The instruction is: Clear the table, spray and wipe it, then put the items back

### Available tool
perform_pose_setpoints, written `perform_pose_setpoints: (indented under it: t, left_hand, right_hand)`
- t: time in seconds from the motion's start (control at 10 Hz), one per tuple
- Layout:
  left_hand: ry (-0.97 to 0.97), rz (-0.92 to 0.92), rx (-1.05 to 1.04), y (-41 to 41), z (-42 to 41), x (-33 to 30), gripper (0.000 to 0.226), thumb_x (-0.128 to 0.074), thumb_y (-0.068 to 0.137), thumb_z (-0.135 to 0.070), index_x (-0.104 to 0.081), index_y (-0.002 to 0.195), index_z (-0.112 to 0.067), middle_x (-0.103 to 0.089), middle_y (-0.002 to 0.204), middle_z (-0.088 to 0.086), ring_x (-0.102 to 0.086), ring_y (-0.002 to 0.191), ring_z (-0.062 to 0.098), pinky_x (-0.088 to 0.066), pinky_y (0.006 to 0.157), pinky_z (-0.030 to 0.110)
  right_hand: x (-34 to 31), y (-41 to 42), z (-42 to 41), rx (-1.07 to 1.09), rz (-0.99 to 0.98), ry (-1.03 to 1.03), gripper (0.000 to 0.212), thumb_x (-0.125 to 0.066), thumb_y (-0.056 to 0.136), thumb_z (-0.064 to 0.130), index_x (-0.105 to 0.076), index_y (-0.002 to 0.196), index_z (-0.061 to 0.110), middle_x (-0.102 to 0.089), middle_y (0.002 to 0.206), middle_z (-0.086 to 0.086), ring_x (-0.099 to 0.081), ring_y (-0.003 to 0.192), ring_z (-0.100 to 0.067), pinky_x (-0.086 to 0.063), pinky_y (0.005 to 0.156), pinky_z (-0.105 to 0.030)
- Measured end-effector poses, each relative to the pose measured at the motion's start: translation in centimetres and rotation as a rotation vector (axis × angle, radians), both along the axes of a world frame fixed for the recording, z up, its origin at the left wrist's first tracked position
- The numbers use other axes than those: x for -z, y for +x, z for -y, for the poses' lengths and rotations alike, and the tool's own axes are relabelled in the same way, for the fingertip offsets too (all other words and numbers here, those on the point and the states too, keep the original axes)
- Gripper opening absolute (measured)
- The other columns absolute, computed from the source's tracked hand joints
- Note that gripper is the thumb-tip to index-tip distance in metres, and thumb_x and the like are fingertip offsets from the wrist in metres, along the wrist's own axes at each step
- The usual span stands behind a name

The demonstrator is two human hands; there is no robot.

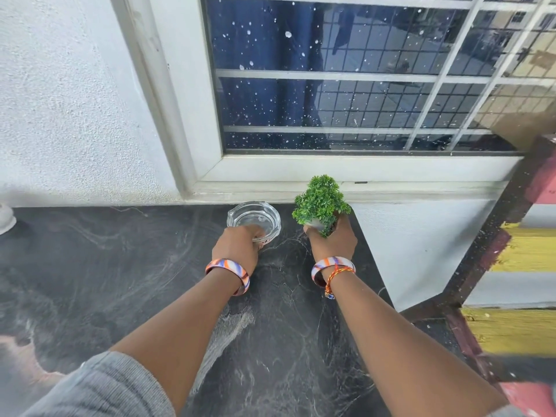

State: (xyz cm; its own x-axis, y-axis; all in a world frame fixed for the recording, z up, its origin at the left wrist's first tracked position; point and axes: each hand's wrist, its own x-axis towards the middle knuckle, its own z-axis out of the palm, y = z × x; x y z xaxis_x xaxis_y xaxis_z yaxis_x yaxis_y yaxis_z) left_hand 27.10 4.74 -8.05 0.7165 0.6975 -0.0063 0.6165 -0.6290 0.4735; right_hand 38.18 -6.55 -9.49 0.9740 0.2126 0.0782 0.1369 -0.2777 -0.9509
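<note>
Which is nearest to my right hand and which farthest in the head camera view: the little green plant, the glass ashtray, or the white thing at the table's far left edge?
From the right hand:
1. Little green plant: gripped in that hand, near the table's right end.
2. Glass ashtray: just to its left, gripped by the left hand.
3. White thing: far left edge, only partly in view.

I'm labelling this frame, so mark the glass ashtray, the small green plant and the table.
glass ashtray [255, 217], head view, clear inner base.
small green plant [320, 200], head view, middle of foliage.
table [126, 266], head view, bare dark marble top.
</note>
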Motion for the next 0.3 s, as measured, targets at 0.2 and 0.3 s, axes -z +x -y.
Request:
perform_pose_setpoints:
  t: [0.2, 0.3]
  left_hand:
    - [0.174, -0.028, 0.115, -0.8, -0.2, 0.3, 0.043, -0.054, 0.087, -0.019, -0.049, 0.13, -0.019, -0.049, 0.137, 0.005, -0.038, 0.131, 0.026, -0.034, 0.107, 0.035]
    - [0.209, -0.03, 0.114, -2.0, -0.4, -0.2, 0.042, -0.053, 0.086, -0.019, -0.05, 0.128, -0.017, -0.046, 0.139, 0.006, -0.035, 0.133, 0.026, -0.033, 0.108, 0.035]
  right_hand:
    - [-0.1, -0.2, 1.2, -0.057, -0.132, -0.079, 0.083, -0.08, 0.066, 0.017, -0.036, 0.137, 0.012, -0.053, 0.13, -0.011, -0.052, 0.118, -0.028, -0.039, 0.092, -0.026]
    - [-0.4, -1.7, 2.5, -0.038, -0.166, -0.157, 0.096, -0.079, 0.069, 0.018, -0.022, 0.145, 0.012, -0.036, 0.148, -0.011, -0.036, 0.134, -0.029, -0.032, 0.107, -0.036]
